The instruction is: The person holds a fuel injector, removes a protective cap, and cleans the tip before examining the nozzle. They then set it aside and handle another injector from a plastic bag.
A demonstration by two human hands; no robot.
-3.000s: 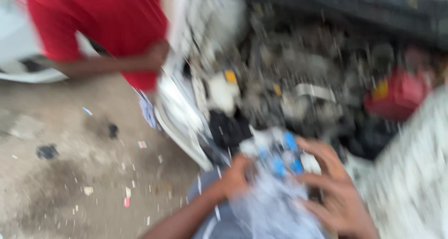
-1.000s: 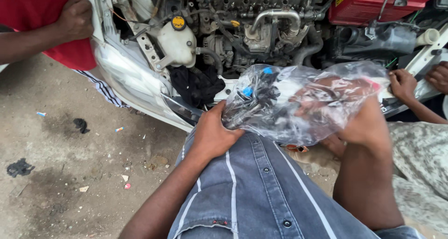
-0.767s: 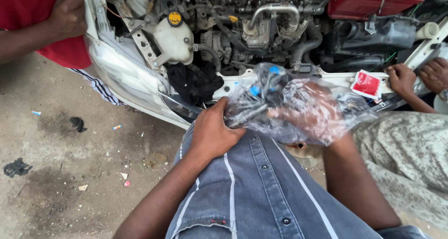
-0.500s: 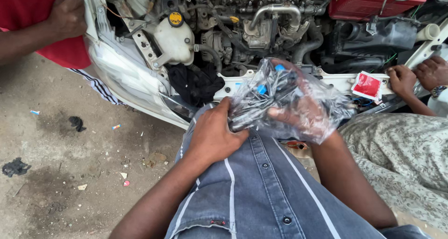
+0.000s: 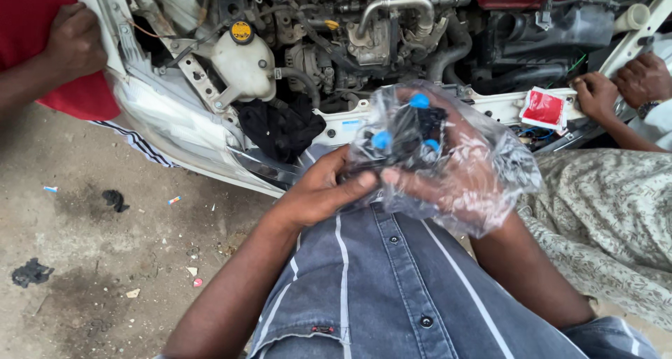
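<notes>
Soft, even daylight fills the sharp picture with only weak shadows, white glare lies on the clear plastic bag (image 5: 455, 170) around the fingers (image 5: 413, 184), and the engine bay (image 5: 392, 44) above them is darker.

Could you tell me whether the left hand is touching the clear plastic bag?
Touching. The head view shows the left hand with its thumb pressed against the edge of the clear plastic bag.

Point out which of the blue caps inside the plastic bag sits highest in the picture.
The blue cap at the top of the black part, nearest the engine. The other two blue caps sit lower, closer to the left hand.
</notes>
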